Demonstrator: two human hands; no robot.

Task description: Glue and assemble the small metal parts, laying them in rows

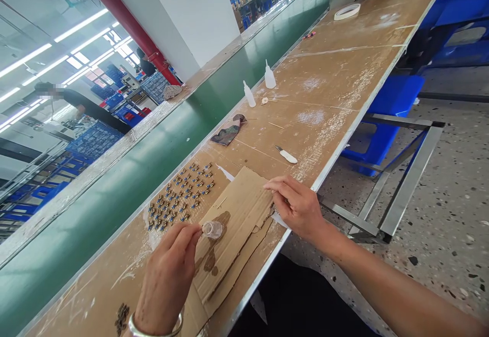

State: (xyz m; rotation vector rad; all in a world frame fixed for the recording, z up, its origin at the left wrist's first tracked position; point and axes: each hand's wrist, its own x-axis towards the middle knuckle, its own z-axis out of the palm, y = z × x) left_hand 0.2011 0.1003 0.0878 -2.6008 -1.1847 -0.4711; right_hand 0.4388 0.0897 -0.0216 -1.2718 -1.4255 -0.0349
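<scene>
My left hand (168,265) is closed, its fingertips pinching the rim of a small clear cup (214,229). The cup sits over dark wet stains on a flat piece of cardboard (240,199). My right hand (296,204) hovers at the cardboard's right edge with its fingers loosely bent and apart, and I see nothing in it. Left of the cardboard, many small gold-and-blue parts (179,194) lie in rows. A thin stick (222,202) rests on the cardboard. Beyond my right hand lies a white-handled knife (286,155).
On the brown table (324,87) stand two white squeeze bottles (249,95), near a camouflage cloth (229,131). A tape roll (347,11) lies at the far end. Small dark pieces (121,316) are piled near my left wrist. A green conveyor belt (160,148) runs alongside; blue stools (385,108) stand at right.
</scene>
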